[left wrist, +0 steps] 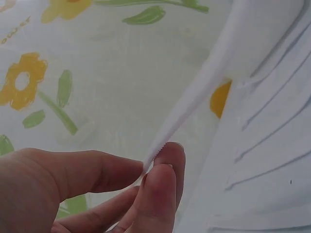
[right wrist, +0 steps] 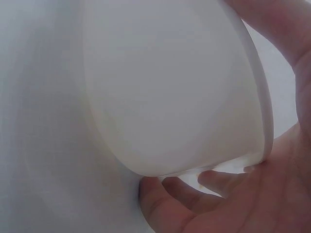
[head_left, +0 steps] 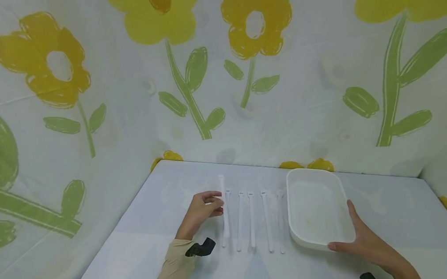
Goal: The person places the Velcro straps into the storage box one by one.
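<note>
Strip (head_left: 225, 217), pinched by the left hand (head_left: 200, 207), points lengthwise toward the worktop's (head_left: 131, 238) far edge; rightward, beyond other strips (head_left: 252, 222), the right hand (head_left: 370, 244) grips the tray (head_left: 317, 209) by its near-right corner.

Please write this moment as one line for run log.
left hand: pinches white strip | right hand: holds white tray | other strips: on table

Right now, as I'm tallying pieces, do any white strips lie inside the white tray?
No, in the head view the white strips all show left of the white tray, whose inside shows none.
</note>
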{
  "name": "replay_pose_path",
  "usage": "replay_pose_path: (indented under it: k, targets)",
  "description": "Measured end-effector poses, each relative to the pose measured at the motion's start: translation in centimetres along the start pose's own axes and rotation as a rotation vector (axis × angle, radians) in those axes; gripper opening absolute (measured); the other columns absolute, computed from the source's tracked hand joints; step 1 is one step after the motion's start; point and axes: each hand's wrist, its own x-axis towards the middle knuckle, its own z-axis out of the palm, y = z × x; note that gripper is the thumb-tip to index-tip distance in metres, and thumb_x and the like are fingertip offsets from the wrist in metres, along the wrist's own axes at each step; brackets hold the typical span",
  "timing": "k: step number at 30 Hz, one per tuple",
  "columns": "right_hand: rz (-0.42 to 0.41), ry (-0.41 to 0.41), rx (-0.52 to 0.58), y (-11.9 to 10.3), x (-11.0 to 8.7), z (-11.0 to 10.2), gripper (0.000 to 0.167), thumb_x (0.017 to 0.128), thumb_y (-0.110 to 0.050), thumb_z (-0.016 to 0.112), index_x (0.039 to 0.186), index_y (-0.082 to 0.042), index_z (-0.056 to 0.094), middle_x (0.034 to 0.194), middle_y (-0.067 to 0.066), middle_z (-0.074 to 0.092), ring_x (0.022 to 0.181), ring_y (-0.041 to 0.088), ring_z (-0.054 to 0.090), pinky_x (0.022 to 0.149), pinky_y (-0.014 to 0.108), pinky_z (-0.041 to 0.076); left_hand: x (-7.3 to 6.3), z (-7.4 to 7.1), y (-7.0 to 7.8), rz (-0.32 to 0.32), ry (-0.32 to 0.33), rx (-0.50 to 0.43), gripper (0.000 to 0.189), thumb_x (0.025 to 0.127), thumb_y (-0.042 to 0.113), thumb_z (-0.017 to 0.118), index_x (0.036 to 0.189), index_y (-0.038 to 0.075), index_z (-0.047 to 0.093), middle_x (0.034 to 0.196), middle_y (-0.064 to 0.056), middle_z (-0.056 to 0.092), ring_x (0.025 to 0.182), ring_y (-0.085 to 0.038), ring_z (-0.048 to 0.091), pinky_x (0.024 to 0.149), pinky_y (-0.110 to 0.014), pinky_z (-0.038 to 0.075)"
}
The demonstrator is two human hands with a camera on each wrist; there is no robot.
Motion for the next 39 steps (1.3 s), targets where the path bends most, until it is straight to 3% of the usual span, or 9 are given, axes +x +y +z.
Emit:
replay_pose_path:
  k: [14, 39]
  targets:
    - [0.005, 0.010, -0.012, 0.1, 0.2, 0.2, 0.144, 0.081, -0.052, 0.082, 0.156, -0.011, -0.034, 0.162, 0.043, -0.013, 0.143, 0.071, 0.013, 0.105, 0.084, 0.032, -0.2, 1.3, 1.9, 0.063, -0.065, -0.082, 0.041, 0.095, 0.007, 0.071, 0.133, -0.007, 0.062, 0.100, -0.012, 0.071, 0.077, -0.012, 0.071, 0.078, -0.027, 0.066]
    - [0.012, 0.003, -0.024, -0.3, 0.0, -0.1, 0.145, 0.082, -0.055, 0.081, 0.156, -0.008, -0.034, 0.161, 0.044, -0.014, 0.143, 0.071, 0.012, 0.106, 0.083, 0.032, 0.0, 4.5, 4.4, 0.092, -0.193, -0.136, 0.041, 0.095, 0.006, 0.070, 0.134, -0.005, 0.063, 0.100, -0.010, 0.069, 0.078, -0.012, 0.071, 0.079, -0.028, 0.066]
